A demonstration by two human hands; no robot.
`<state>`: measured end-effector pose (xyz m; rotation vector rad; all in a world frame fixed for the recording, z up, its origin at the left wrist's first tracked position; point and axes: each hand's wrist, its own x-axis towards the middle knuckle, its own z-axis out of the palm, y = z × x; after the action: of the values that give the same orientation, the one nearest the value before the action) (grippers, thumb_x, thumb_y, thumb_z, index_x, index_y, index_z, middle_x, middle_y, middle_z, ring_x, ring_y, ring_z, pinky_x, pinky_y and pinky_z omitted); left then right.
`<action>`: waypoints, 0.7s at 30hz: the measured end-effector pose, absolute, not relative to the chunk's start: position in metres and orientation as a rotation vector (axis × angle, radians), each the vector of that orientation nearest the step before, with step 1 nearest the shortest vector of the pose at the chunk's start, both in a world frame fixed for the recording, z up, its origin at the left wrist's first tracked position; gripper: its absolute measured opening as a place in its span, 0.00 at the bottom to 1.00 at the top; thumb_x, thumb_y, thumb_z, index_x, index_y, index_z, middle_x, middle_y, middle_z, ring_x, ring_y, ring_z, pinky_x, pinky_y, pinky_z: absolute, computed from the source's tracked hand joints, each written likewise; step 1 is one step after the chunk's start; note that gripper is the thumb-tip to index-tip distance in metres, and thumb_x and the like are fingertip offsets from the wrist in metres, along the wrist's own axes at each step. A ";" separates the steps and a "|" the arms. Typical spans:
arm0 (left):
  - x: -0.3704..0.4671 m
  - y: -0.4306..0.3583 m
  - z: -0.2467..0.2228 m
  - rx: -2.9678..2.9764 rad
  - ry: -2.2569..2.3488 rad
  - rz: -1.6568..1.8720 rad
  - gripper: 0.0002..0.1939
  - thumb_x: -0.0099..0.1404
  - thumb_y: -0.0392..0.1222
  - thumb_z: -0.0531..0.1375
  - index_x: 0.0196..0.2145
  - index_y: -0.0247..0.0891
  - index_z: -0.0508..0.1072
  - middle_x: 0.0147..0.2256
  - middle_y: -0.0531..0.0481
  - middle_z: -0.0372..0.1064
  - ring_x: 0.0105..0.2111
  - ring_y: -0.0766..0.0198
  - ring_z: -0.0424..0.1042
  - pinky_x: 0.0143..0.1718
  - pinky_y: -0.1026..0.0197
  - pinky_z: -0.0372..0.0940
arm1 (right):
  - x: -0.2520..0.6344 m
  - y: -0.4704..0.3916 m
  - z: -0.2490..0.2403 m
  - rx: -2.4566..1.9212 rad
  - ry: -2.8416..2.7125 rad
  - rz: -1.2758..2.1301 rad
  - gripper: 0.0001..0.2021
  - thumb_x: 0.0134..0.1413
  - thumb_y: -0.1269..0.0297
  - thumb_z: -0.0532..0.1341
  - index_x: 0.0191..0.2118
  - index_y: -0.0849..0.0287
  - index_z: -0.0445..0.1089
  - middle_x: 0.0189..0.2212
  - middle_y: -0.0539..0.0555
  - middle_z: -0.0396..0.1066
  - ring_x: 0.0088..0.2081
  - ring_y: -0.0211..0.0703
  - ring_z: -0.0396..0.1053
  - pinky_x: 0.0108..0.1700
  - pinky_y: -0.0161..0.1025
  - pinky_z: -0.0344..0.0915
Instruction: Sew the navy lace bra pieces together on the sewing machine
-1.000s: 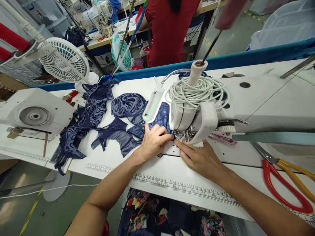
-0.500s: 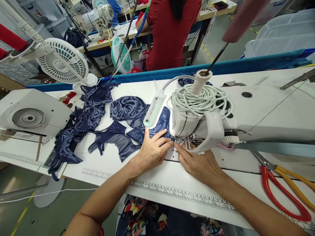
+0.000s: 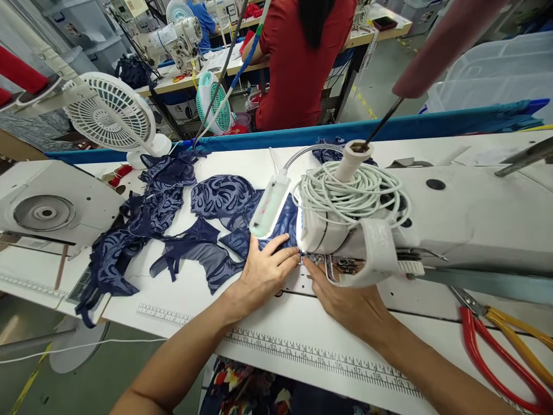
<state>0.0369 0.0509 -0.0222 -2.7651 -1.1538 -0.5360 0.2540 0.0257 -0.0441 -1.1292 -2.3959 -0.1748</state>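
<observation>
My left hand (image 3: 268, 266) lies palm down with its fingers spread, pressing on a navy patterned bra (image 3: 283, 222) beside the sewing machine's (image 3: 328, 230) presser foot. The tips of its fingers reach the bra's edge at the foot. My right hand (image 3: 345, 302) is across from it, index finger stretched out flat to the same edge. Its other fingers are partly hidden under the white guard (image 3: 380, 253). One patterned cup (image 3: 222, 196) and a sheer dark band (image 3: 194, 248) spread left of my left hand. A small lamp (image 3: 271, 206) on a bendable neck hangs over the bra.
More navy bras (image 3: 142, 225) are heaped at the left. Red-and-yellow-handled scissors (image 3: 479, 314) lie at right. A coil of pale cord (image 3: 352, 187) sits on the machine head. A white fan (image 3: 110, 112) stands back left; a person in red (image 3: 294, 63) sits beyond the table.
The whole view has shifted slightly, putting the table lower in the picture. Both hands stay at the presser foot, with only a slight shift of the fingers against the bra.
</observation>
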 end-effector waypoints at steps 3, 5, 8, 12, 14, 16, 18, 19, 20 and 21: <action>0.036 0.054 -0.024 -2.787 -1.208 -0.489 0.13 0.65 0.27 0.54 0.41 0.40 0.74 0.37 0.49 0.76 0.51 0.53 0.68 0.60 0.27 0.47 | 0.255 0.027 -0.039 -1.060 -2.319 -0.326 0.13 0.55 0.76 0.59 0.45 0.57 0.73 0.33 0.54 0.76 0.33 0.45 0.69 0.35 0.44 0.59; 0.035 0.055 -0.024 -2.804 -1.241 -0.452 0.15 0.64 0.26 0.54 0.43 0.40 0.74 0.39 0.48 0.76 0.52 0.52 0.67 0.59 0.27 0.48 | 0.256 0.029 -0.035 -1.018 -2.232 -0.329 0.09 0.55 0.74 0.61 0.41 0.58 0.73 0.28 0.52 0.74 0.28 0.41 0.66 0.36 0.43 0.58; 0.035 0.056 -0.024 -2.813 -1.264 -0.461 0.17 0.63 0.25 0.53 0.45 0.40 0.73 0.40 0.47 0.76 0.53 0.52 0.67 0.59 0.28 0.49 | 0.261 0.033 -0.032 -1.010 -2.128 -0.263 0.06 0.55 0.74 0.60 0.35 0.57 0.71 0.22 0.49 0.69 0.25 0.38 0.62 0.34 0.41 0.56; 0.035 0.056 -0.023 -2.838 -1.264 -0.485 0.20 0.59 0.22 0.53 0.44 0.39 0.72 0.41 0.47 0.76 0.53 0.52 0.67 0.61 0.28 0.45 | 0.267 0.038 -0.036 -1.028 -2.095 -0.276 0.09 0.51 0.80 0.59 0.28 0.57 0.67 0.15 0.45 0.56 0.21 0.37 0.54 0.29 0.39 0.49; 0.034 0.056 -0.023 -2.847 -1.251 -0.509 0.21 0.58 0.22 0.53 0.44 0.39 0.72 0.43 0.48 0.76 0.53 0.53 0.67 0.62 0.27 0.41 | 0.268 0.039 -0.037 -1.026 -2.095 -0.293 0.11 0.49 0.82 0.58 0.28 0.58 0.66 0.15 0.45 0.55 0.21 0.37 0.52 0.28 0.39 0.48; 0.034 0.056 -0.023 -2.850 -1.238 -0.545 0.22 0.57 0.22 0.53 0.45 0.39 0.72 0.44 0.49 0.76 0.53 0.54 0.67 0.63 0.26 0.35 | 0.269 0.038 -0.037 -1.018 -2.093 -0.293 0.11 0.48 0.84 0.58 0.29 0.59 0.66 0.17 0.47 0.57 0.23 0.38 0.56 0.30 0.40 0.50; 0.033 0.055 -0.023 -2.858 -1.236 -0.559 0.23 0.56 0.21 0.52 0.46 0.39 0.71 0.45 0.49 0.76 0.53 0.55 0.67 0.64 0.26 0.30 | 0.268 0.037 -0.037 -1.013 -2.106 -0.277 0.11 0.48 0.84 0.58 0.32 0.59 0.67 0.19 0.49 0.62 0.26 0.42 0.61 0.32 0.41 0.52; 0.033 0.055 -0.023 -2.862 -1.240 -0.558 0.24 0.56 0.21 0.52 0.46 0.40 0.71 0.45 0.49 0.76 0.53 0.56 0.67 0.63 0.26 0.28 | 0.268 0.037 -0.036 -1.016 -2.114 -0.268 0.11 0.49 0.83 0.58 0.33 0.59 0.67 0.20 0.50 0.64 0.27 0.43 0.63 0.32 0.41 0.53; 0.033 0.054 -0.022 -2.868 -1.243 -0.553 0.24 0.57 0.21 0.52 0.46 0.40 0.71 0.45 0.49 0.76 0.52 0.56 0.68 0.63 0.26 0.27 | 0.268 0.036 -0.036 -1.022 -2.119 -0.261 0.11 0.50 0.82 0.57 0.34 0.58 0.67 0.22 0.51 0.65 0.28 0.43 0.64 0.33 0.41 0.53; 0.034 0.054 -0.022 -2.868 -1.252 -0.550 0.23 0.57 0.21 0.52 0.47 0.40 0.71 0.45 0.49 0.76 0.52 0.57 0.68 0.63 0.26 0.26 | 0.267 0.036 -0.036 -1.035 -2.124 -0.257 0.10 0.51 0.81 0.57 0.34 0.58 0.67 0.23 0.51 0.66 0.29 0.43 0.64 0.34 0.41 0.53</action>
<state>0.0336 0.0535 -0.0220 -2.8679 -1.2517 -0.5500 0.2671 0.0357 -0.0362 -1.0349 -2.1236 -0.2566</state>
